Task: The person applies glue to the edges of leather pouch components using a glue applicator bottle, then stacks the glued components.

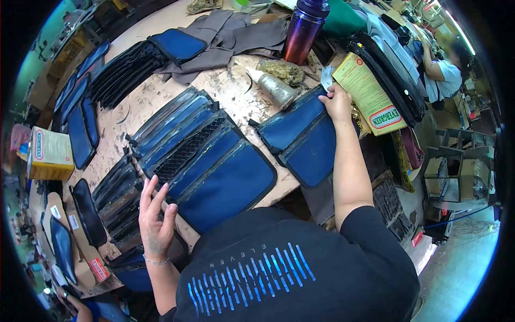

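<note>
My left hand [156, 222] is raised with fingers apart, beside the left edge of an overlapping stack of blue fabric panels [236, 172] with black edging. My right hand [338, 103] is closed in a pinch at the upper right corner of a separate pair of blue panels [311, 153]. A small pale flat piece [326, 79] sticks up from its fingertips. A stained metal bottle [275, 91] with a white nozzle lies just left of my right hand, against a crusty yellowish lump [281, 72].
A yellow Evergreen tin [371, 94] stands right of my right hand; another yellow tin [52, 153] is at far left. A purple-orange flask [306, 32] stands behind, near brown fabric pieces [230, 37]. More black-edged panels [126, 75] lie upper left. A person [443, 75] works at right.
</note>
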### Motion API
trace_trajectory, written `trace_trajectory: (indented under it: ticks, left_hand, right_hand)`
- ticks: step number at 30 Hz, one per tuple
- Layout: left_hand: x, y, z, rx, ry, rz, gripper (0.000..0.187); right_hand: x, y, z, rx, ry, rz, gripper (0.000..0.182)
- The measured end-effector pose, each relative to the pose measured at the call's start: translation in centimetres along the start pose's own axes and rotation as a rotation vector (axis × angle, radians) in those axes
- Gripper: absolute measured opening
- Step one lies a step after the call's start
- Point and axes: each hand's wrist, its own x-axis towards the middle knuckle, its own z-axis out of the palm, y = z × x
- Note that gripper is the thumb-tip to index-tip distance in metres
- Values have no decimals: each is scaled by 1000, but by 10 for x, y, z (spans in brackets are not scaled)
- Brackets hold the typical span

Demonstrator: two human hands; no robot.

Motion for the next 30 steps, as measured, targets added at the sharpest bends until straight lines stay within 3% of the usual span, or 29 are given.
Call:
trace_trajectory:
  ticks: [12, 14, 20, 30]
  left_hand:
    - [-3, 3, 1, -21, -32, 8, 38]
    - [0, 5, 1, -18, -33, 19, 38]
    - [14, 21, 5, 23, -85, 114, 38]
    - [10, 22, 20, 9, -130, 92, 41]
  right_hand:
    - [-1, -3, -3, -30, -7, -19, 29]
    - [19, 15, 9, 58, -110, 84, 30]
    - [33, 11, -5, 8, -263, 57, 26]
    - [20, 13, -2, 104, -164, -36, 14]
